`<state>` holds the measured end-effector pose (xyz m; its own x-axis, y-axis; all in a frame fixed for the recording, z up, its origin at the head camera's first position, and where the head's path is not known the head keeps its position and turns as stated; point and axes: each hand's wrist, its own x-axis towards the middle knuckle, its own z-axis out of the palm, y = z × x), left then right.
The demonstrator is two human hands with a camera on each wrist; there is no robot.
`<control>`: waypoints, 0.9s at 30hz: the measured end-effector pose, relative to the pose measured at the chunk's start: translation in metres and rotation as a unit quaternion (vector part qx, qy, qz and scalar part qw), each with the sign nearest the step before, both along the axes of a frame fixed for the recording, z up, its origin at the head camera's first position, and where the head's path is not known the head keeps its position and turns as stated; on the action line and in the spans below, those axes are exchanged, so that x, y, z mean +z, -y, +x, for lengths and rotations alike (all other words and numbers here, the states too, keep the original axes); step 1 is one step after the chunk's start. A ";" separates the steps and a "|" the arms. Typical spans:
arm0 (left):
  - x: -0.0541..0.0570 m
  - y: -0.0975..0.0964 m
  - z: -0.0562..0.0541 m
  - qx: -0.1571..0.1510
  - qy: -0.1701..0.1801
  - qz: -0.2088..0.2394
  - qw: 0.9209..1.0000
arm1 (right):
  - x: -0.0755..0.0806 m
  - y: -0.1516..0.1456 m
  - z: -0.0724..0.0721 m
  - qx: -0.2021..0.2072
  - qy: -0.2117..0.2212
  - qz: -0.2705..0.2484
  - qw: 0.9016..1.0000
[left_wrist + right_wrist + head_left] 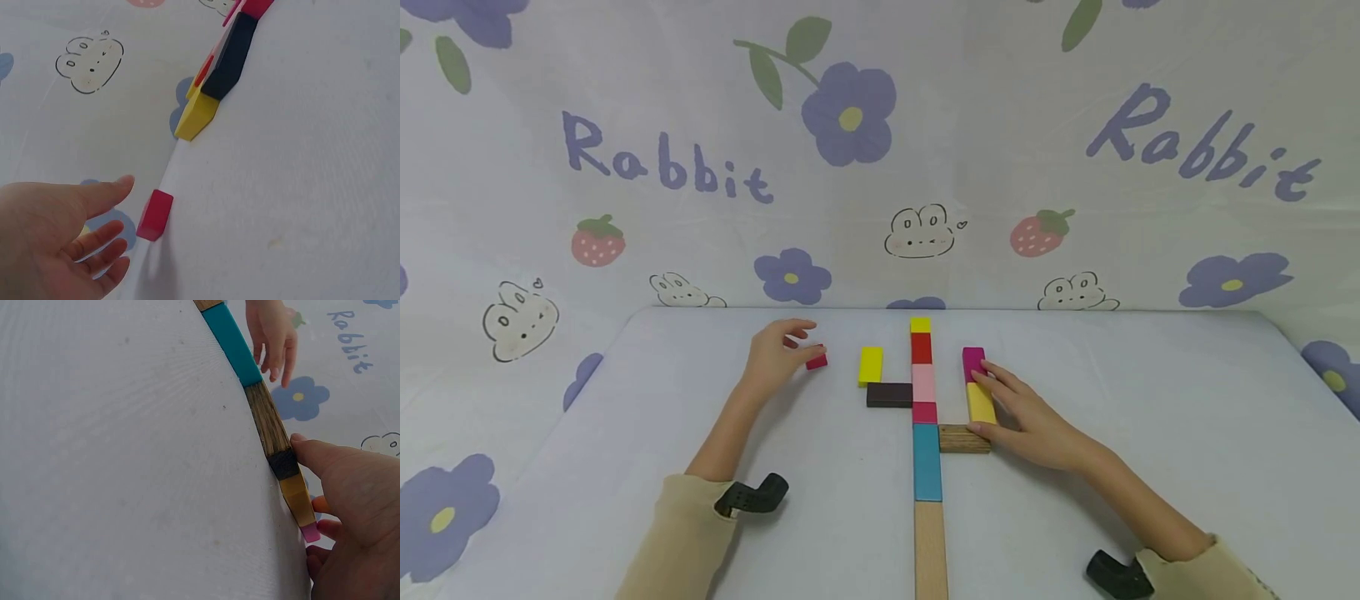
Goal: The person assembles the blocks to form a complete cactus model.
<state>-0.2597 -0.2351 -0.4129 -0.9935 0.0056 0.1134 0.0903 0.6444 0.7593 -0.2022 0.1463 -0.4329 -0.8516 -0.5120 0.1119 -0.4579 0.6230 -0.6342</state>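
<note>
My left hand [775,358] hovers by a small red block [154,215] on the table. In the left wrist view a gap shows between its loosely bent fingers and the block. My right hand [1033,417] lies along a short branch of blocks, fingers fairly straight. Its fingertips touch the magenta block [973,363] and the orange-yellow block [981,403], and its thumb is at the brown wood-grain block [964,439]. That brown block sticks out from a central row with a blue block [927,462] and a pale wooden block [930,550].
Further up, the row has a pink block [923,383], a red block [921,348] and a yellow end block [920,325]. A black block [889,395] juts out left, with a bright yellow block [871,366] at its end. Patterned cloth [970,150] hangs behind the table.
</note>
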 end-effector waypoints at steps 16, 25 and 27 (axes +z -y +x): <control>-0.012 0.015 0.000 -0.008 0.043 0.010 0.999 | -0.002 -0.001 -0.001 -0.005 0.008 0.003 1.000; -0.010 0.015 0.000 -0.016 0.038 0.004 0.999 | -0.003 -0.001 -0.002 -0.007 0.007 0.004 1.000; -0.010 0.014 -0.001 -0.017 0.036 0.004 0.999 | -0.003 -0.001 -0.002 -0.007 0.007 0.003 1.000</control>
<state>-0.2609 -0.2489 -0.4229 -0.9984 0.0385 0.0409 0.0560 0.6366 0.7691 -0.2040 0.1475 -0.4359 -0.8602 -0.5009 0.0961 -0.4399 0.6333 -0.6367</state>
